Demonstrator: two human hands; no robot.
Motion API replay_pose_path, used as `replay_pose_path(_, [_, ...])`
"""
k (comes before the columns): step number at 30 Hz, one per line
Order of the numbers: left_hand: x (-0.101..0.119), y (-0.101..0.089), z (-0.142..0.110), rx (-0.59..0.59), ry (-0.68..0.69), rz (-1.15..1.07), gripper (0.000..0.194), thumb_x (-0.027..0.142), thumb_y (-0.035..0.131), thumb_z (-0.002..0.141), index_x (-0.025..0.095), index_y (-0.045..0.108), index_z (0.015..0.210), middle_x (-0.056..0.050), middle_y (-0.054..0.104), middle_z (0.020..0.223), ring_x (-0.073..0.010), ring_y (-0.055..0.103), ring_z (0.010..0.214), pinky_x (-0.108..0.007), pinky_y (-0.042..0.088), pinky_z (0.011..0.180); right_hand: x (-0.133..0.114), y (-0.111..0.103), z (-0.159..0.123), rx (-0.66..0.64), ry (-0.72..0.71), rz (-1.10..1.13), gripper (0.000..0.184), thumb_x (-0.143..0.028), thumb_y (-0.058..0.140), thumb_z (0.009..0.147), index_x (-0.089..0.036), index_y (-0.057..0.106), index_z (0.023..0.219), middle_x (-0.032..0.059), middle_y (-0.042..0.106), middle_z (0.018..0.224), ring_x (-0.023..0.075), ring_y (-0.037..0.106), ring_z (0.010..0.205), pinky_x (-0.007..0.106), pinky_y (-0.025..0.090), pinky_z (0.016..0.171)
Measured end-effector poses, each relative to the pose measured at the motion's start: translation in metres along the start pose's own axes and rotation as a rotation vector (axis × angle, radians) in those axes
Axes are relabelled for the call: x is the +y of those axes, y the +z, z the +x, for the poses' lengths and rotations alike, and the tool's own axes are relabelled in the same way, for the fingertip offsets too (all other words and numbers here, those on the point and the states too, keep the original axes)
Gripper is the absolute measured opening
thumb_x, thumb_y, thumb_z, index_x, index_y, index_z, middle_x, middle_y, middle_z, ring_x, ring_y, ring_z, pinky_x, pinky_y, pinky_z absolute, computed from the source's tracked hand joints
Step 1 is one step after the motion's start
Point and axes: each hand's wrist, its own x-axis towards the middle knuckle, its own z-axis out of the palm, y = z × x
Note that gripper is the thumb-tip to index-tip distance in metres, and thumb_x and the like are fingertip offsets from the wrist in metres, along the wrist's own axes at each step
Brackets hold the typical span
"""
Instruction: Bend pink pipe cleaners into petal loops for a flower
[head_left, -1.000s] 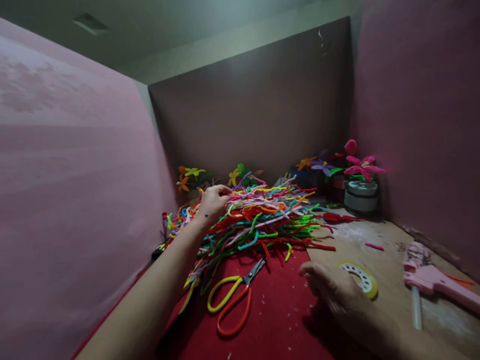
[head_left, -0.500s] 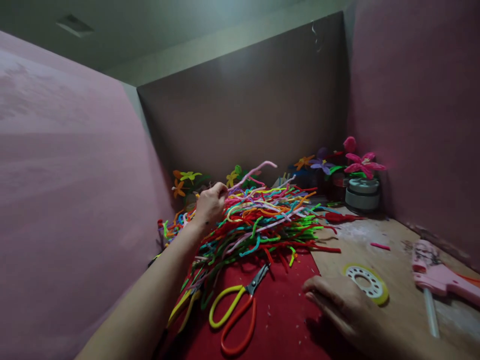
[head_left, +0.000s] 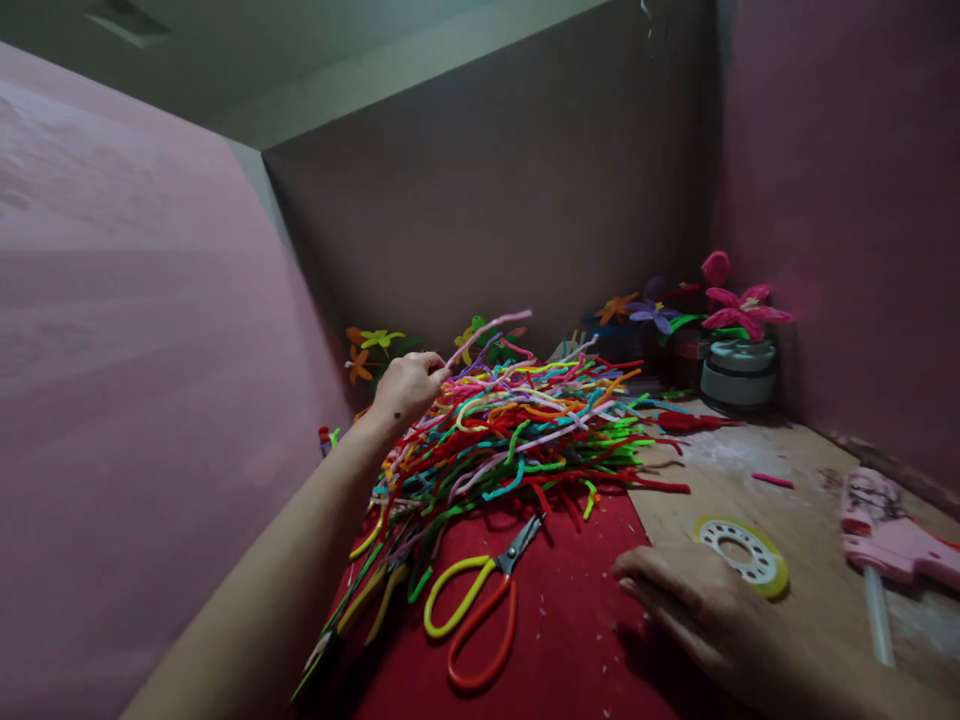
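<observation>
My left hand (head_left: 411, 388) is at the far left of a large heap of coloured pipe cleaners (head_left: 525, 420), its fingers pinched on a pale pink pipe cleaner (head_left: 491, 326) that points up and to the right. My right hand (head_left: 686, 595) rests low at the right edge of the red mat (head_left: 562, 620), fingers together and bent; whether anything is in them is hidden. Between the hands lie scissors (head_left: 507, 570) with one yellow and one red handle. Yellow-handled pliers (head_left: 379, 595) lie partly under the heap's left side.
A roll of clear yellowish tape (head_left: 772, 572) lies beside my right hand, with a pink glue gun (head_left: 885, 540) further right. A grey-green pot (head_left: 739, 375) with a pink flower (head_left: 746, 312) stands at the back right. Pink walls (head_left: 112, 400) close in both sides.
My left hand has drawn slightly left and up with the pink pipe cleaner. The camera view has shifted a little. My right hand has stayed about where it was.
</observation>
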Motion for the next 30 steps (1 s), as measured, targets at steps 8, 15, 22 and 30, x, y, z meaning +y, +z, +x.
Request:
replay_pose_path(8, [-0.016, 0.003, -0.002, -0.035, -0.075, 0.126, 0.031, 0.030, 0.042, 0.073, 0.019, 0.068, 0.083, -0.006, 0.068, 0.078, -0.0176, 0.059, 0.071, -0.023, 0.038, 0.059, 0.003, 0.001, -0.002, -0.019, -0.010, 0.009, 0.025, -0.030, 0.041, 0.087, -0.020, 0.064, 0.082, 0.0038, 0.065, 0.066, 0.0123, 0.060, 0.059, 0.021, 0.045, 0.056])
replay_pose_path(15, [-0.023, -0.010, -0.003, 0.072, -0.181, 0.282, 0.037, 0.037, 0.039, 0.078, 0.022, 0.067, 0.095, -0.010, 0.068, 0.091, -0.0240, 0.060, 0.081, -0.030, 0.041, 0.065, 0.004, 0.003, -0.002, -0.062, 0.000, 0.023, 0.026, -0.029, 0.040, 0.088, -0.019, 0.063, 0.083, 0.0044, 0.065, 0.066, 0.0123, 0.060, 0.060, 0.021, 0.045, 0.057])
replay_pose_path(22, [-0.061, -0.023, 0.007, 0.044, -0.361, 0.398, 0.037, 0.039, 0.043, 0.076, 0.021, 0.066, 0.099, -0.012, 0.066, 0.099, -0.0283, 0.059, 0.090, -0.033, 0.044, 0.069, 0.005, 0.005, -0.003, -0.070, 0.001, 0.033, 0.026, -0.028, 0.039, 0.088, -0.018, 0.063, 0.081, 0.0052, 0.064, 0.066, 0.0125, 0.059, 0.059, 0.022, 0.044, 0.057])
replay_pose_path(30, [-0.091, 0.008, -0.011, -0.125, -0.356, 0.238, 0.026, 0.040, 0.054, 0.067, 0.022, 0.071, 0.076, -0.007, 0.069, 0.072, -0.0210, 0.062, 0.070, -0.025, 0.044, 0.057, 0.004, 0.004, -0.003, -0.117, 0.039, 0.058, 0.026, -0.027, 0.039, 0.088, -0.018, 0.062, 0.078, 0.0040, 0.063, 0.064, 0.0115, 0.057, 0.058, 0.021, 0.041, 0.055])
